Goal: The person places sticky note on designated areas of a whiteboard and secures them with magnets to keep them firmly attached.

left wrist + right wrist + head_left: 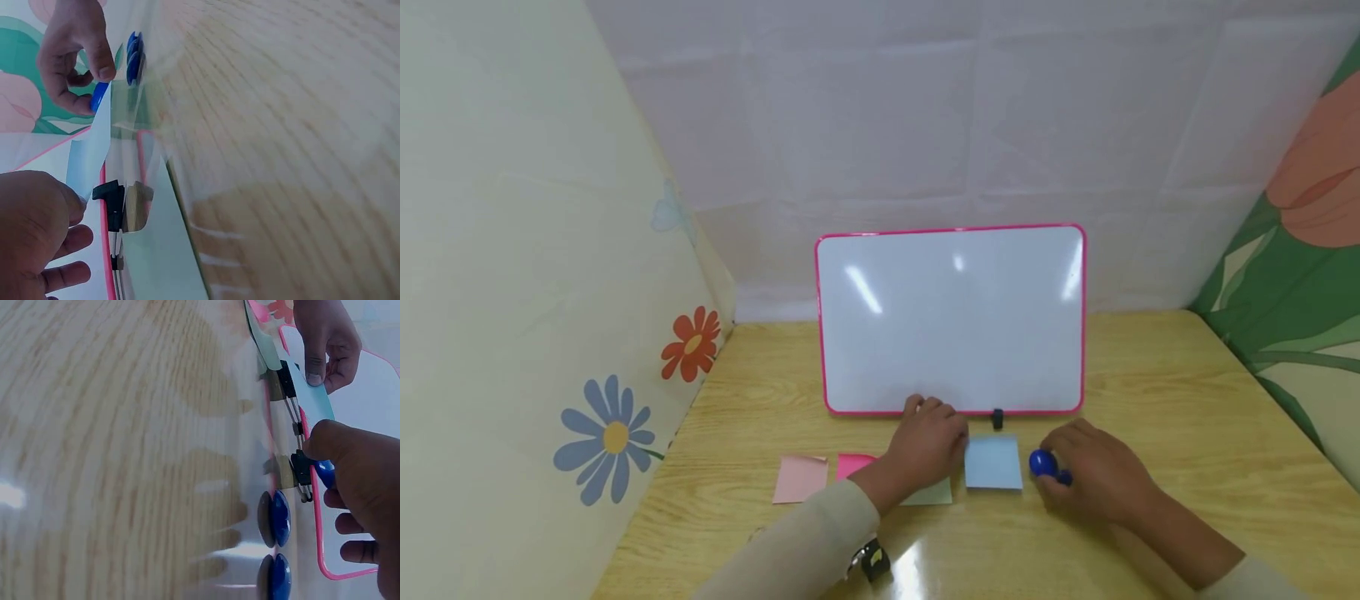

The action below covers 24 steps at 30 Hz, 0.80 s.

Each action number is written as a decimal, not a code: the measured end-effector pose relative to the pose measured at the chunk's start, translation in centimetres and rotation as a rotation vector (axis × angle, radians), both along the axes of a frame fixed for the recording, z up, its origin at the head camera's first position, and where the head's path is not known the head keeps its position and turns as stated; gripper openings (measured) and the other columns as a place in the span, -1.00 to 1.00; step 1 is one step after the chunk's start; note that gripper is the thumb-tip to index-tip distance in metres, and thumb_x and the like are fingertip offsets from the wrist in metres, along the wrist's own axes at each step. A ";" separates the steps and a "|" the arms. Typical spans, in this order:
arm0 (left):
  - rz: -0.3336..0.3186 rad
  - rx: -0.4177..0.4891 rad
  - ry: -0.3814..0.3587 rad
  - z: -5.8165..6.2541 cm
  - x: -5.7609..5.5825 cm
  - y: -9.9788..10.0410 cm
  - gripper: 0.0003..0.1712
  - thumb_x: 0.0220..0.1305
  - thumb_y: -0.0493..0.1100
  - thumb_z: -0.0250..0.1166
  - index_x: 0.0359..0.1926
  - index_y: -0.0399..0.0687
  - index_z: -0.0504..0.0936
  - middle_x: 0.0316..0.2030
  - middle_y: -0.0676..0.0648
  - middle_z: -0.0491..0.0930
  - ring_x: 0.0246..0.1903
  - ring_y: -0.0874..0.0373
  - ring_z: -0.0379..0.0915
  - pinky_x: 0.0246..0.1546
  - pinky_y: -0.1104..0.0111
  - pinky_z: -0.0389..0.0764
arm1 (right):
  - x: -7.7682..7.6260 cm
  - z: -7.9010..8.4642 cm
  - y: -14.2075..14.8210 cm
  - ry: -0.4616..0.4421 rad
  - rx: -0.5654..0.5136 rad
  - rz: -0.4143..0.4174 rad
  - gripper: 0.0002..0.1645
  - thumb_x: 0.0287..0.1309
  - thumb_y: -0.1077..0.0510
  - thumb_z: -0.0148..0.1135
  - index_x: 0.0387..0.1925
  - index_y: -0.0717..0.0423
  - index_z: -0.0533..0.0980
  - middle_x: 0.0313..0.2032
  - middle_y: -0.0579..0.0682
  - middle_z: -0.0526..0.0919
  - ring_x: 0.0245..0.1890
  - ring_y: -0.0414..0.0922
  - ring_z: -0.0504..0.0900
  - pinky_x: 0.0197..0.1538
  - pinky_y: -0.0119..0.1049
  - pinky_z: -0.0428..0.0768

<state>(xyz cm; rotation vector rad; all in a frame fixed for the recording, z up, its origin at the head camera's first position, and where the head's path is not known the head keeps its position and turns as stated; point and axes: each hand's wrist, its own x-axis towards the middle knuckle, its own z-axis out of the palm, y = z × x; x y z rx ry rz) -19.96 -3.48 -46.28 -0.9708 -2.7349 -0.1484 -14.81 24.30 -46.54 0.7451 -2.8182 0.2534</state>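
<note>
A light blue sticky note (992, 463) is held up off the table in front of the whiteboard. My left hand (925, 443) pinches its left edge between thumb and finger, as the right wrist view shows, where the note (312, 397) stretches between both hands. My right hand (1101, 471) is at the other side, gripping a round blue magnet (1042, 462) with thumb and fingers. In the left wrist view that magnet (99, 97) sits close behind the note's end; whether they touch I cannot tell. More blue magnets (281, 519) rest on the table below my right hand.
A pink-framed whiteboard (951, 325) stands upright at the back on black feet (997, 418). Pale pink (801, 480), bright pink (852, 463) and pale green (928, 494) sticky notes lie on the wooden table (1187, 400). A small dark object (874, 560) is beside my left sleeve.
</note>
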 end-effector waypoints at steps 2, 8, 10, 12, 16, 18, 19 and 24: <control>-0.002 0.015 0.005 0.2 -0.1 0.0 -0.92 0.40 0.00 0.29 -0.23 0.19 0.69 -0.26 0.19 0.63 -0.08 0.15 0.49 0.14 0.03 0.33 | -0.1 0.3 0.0 -0.016 0.002 -0.021 -0.51 0.01 -0.14 0.56 -0.11 0.02 0.63 -0.12 -0.06 0.65 -0.04 -0.06 0.59 -0.07 -0.11 0.62; 0.008 0.042 0.007 0.8 -0.4 0.1 -0.91 0.40 0.00 0.30 -0.19 0.17 0.70 -0.20 0.17 0.66 -0.04 0.14 0.49 0.15 0.03 0.32 | -0.3 1.1 0.0 -0.022 -0.003 -0.040 -0.48 0.02 -0.14 0.55 -0.07 0.04 0.62 -0.08 -0.04 0.64 -0.03 -0.04 0.59 -0.07 -0.07 0.63; 0.015 0.047 0.014 1.0 -0.5 0.1 -0.90 0.41 -0.01 0.29 -0.19 0.15 0.70 -0.20 0.16 0.67 -0.03 0.13 0.50 0.16 0.02 0.32 | -0.4 1.1 0.1 0.023 -0.015 -0.018 -0.48 0.00 -0.12 0.56 -0.08 0.05 0.62 -0.09 -0.03 0.64 -0.05 -0.05 0.59 -0.08 -0.08 0.64; 0.021 0.054 0.020 1.1 -0.7 0.1 -0.89 0.42 -0.01 0.29 -0.19 0.14 0.70 -0.19 0.16 0.67 -0.02 0.13 0.50 0.17 0.01 0.31 | -0.5 1.0 0.3 0.082 -0.029 0.009 -0.48 -0.03 -0.11 0.58 -0.10 0.07 0.63 -0.11 -0.04 0.64 -0.07 -0.06 0.60 -0.12 -0.10 0.64; 0.027 0.070 0.030 1.3 -0.9 0.2 -0.90 0.42 -0.03 0.28 -0.22 0.14 0.70 -0.20 0.17 0.67 -0.02 0.13 0.49 0.18 0.01 0.30 | -0.8 1.1 0.5 0.160 -0.062 0.041 -0.46 -0.07 -0.10 0.60 -0.11 0.10 0.64 -0.13 -0.03 0.66 -0.08 -0.06 0.61 -0.16 -0.11 0.65; 0.027 0.079 0.032 1.4 -0.9 0.2 -0.90 0.42 -0.04 0.29 -0.24 0.15 0.70 -0.21 0.17 0.67 -0.03 0.14 0.49 0.18 0.00 0.30 | -0.9 1.2 0.6 0.163 -0.071 0.041 -0.45 -0.07 -0.10 0.60 -0.09 0.11 0.64 -0.12 -0.02 0.67 -0.07 -0.04 0.62 -0.15 -0.09 0.66; 0.026 0.081 0.033 1.5 -0.9 0.2 -0.91 0.41 -0.04 0.29 -0.24 0.15 0.70 -0.21 0.17 0.67 -0.03 0.14 0.49 0.18 0.00 0.30 | -0.9 1.3 0.6 0.155 -0.072 0.035 -0.44 -0.06 -0.10 0.60 -0.08 0.11 0.64 -0.11 -0.01 0.67 -0.05 -0.03 0.62 -0.14 -0.08 0.66; 0.036 0.088 0.011 1.7 -1.1 0.4 -0.91 0.42 -0.03 0.30 -0.25 0.16 0.69 -0.23 0.18 0.65 -0.03 0.15 0.47 0.21 -0.01 0.28 | -1.0 1.8 0.8 0.104 -0.060 -0.003 -0.44 0.00 -0.10 0.57 -0.03 0.10 0.64 -0.06 0.01 0.67 0.00 0.01 0.61 -0.08 -0.01 0.66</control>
